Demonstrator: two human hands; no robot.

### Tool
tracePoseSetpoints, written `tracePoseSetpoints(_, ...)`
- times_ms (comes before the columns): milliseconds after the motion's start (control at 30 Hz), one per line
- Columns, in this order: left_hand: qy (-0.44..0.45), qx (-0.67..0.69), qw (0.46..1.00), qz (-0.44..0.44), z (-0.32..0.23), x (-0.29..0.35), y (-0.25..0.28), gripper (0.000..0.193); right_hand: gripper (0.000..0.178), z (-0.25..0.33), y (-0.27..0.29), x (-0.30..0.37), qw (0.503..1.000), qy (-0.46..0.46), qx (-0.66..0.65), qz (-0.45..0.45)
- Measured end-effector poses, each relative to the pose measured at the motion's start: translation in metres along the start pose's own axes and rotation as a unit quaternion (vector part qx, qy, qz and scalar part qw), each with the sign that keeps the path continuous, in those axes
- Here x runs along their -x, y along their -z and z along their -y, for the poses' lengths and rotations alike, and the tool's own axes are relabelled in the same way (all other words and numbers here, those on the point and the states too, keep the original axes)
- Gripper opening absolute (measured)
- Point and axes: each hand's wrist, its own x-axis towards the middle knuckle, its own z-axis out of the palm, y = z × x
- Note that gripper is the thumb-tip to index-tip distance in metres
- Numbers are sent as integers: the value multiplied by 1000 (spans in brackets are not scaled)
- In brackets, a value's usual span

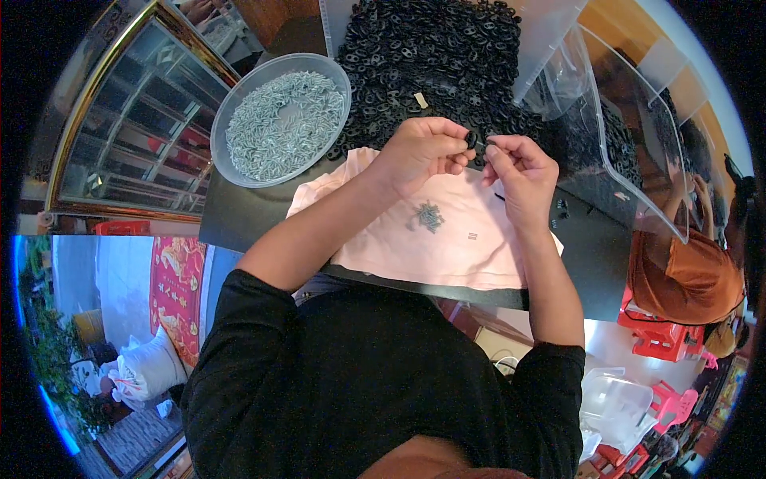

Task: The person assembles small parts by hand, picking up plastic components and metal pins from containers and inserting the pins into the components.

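the left hand (431, 150) pinches a black oval piece (471, 140) near the pink cloth (471, 259); the right hand (523, 174) pinches a small dark part (490, 142), kind unclear. the oval looks light, stiff, perhaps slick, best gripped by its rim. loose metal pins (431, 216) and a black heap (431, 56) crowd close.

Black top (383, 367), matte, plain front, loose body. Left sleeve (247, 315) and right sleeve (550, 383) same black, roomy, hems about elbow level (fabric looks soft, lightly creased). Forearms (323, 215) bare; left hand (427, 152) and right hand (527, 172) bare too.
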Motion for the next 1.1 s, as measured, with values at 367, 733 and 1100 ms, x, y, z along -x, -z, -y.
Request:
tracePoseSetpoints(367, -48, -92, 992, -71, 1, 2, -7, 17, 9, -1, 1, 1, 999, 2, 48, 9)
tracePoseSetpoints(733, -121, -234, 960, -94, 6, 4, -12, 14, 9, -8, -4, 3, 999, 11, 29, 9)
tracePoseSetpoints(1100, -148, -264, 949, -84, 1, 8, -13, 19, 11, -2, -8, 3, 1000, 3, -22, 23)
